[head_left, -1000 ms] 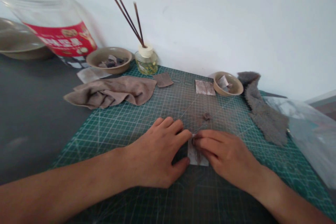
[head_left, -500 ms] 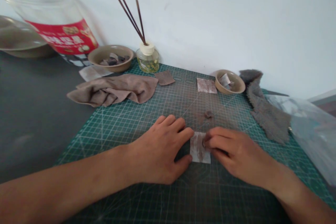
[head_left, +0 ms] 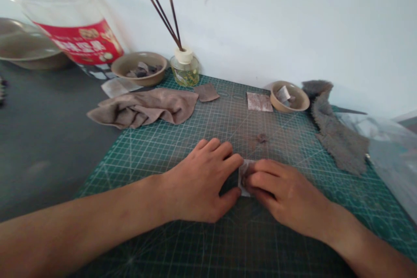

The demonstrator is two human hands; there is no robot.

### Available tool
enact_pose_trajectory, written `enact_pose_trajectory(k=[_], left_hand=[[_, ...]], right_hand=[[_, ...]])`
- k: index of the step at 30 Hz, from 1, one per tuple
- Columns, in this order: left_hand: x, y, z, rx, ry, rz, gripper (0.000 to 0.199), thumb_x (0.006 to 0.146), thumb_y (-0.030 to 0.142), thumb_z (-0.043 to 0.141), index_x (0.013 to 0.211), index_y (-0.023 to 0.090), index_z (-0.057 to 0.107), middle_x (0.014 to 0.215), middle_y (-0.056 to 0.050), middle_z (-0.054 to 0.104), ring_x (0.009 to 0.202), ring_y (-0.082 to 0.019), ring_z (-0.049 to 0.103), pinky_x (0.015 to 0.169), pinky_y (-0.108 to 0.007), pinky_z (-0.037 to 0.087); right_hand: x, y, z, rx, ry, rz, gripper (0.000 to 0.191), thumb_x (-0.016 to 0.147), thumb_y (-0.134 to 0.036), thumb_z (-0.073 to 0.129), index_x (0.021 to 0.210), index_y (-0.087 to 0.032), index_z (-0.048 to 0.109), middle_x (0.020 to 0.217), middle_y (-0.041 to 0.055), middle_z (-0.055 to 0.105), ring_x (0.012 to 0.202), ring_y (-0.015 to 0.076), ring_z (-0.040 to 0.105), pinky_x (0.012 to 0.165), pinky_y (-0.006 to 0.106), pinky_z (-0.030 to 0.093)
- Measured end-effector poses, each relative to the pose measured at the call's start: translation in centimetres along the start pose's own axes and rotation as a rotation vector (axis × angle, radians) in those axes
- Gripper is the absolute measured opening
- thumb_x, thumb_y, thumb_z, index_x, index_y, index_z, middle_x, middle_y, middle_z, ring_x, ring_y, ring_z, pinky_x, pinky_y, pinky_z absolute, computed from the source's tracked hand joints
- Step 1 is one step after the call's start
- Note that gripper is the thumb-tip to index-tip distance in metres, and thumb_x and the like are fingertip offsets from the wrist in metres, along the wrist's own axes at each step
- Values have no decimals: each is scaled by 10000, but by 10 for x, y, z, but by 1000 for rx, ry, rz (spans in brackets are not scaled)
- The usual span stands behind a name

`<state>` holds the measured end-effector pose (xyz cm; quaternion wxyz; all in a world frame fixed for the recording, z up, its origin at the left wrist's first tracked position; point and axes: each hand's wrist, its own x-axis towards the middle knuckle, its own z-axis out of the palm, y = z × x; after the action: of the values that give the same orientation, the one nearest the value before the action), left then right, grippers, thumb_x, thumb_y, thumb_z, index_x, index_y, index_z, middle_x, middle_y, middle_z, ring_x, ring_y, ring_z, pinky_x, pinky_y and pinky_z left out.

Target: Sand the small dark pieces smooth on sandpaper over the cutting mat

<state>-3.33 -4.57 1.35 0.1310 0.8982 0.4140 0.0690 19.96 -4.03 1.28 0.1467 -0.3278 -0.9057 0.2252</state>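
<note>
A small whitish square with brownish smears lies flat on the green cutting mat, partly covered by fingers. The thumb and forefinger of my left hand hold its left edge down at two corners, with a gap between them. Over the square, my right hand is closed, its fingertips pressed together on its surface. A dark bit shows at those fingertips, too hidden to name. Beyond the hands lies a small dark crumpled scrap.
Along the back are a brown cloth, a brown square, a reed diffuser, a stained square and bowls of scraps. A grey fuzzy cloth and clear plastic lie right. A large jar stands left.
My right hand has slid left across the small whitish square, covering more of it. My left hand stays at its left edge. The view has shifted slightly.
</note>
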Motion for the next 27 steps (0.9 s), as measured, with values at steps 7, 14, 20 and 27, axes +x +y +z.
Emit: enact_pose_trajectory(k=[7,14,20,27], left_hand=[[-1,-1,0,3,2,4,286,862,427,577,1062,222,572,1042,-74,541,972,-296,484,843,-497,415],[0,-1,1,0,10,1,309,866,430,575,1091,219,570,1056,-75,542,985,-301,483,868,-521,416],[0,-1,0,6,6,14,278,864,421,572,1050,215,578,1047,-78,547,971,-293,487,844,-492,425],[-1,-2,1,3,15,9,302,863,430,576,1079,220,574,1043,-74,542,974,-296,484,857,-504,417]], right_hand=[[-2,2,-2,-50,-39,-7,165,934,-90,559,898,-204,673,952,31,651,843,165,624,775,304,524],[1,3,-3,-103,58,70,126,949,-127,575,929,-196,678,1011,47,652,919,191,613,855,349,506],[-1,4,-4,-116,-20,-84,180,929,-88,568,907,-214,694,963,35,661,882,186,608,821,347,500],[1,6,-6,-61,-11,-2,149,930,-89,584,878,-196,674,956,33,656,884,184,603,832,344,501]])
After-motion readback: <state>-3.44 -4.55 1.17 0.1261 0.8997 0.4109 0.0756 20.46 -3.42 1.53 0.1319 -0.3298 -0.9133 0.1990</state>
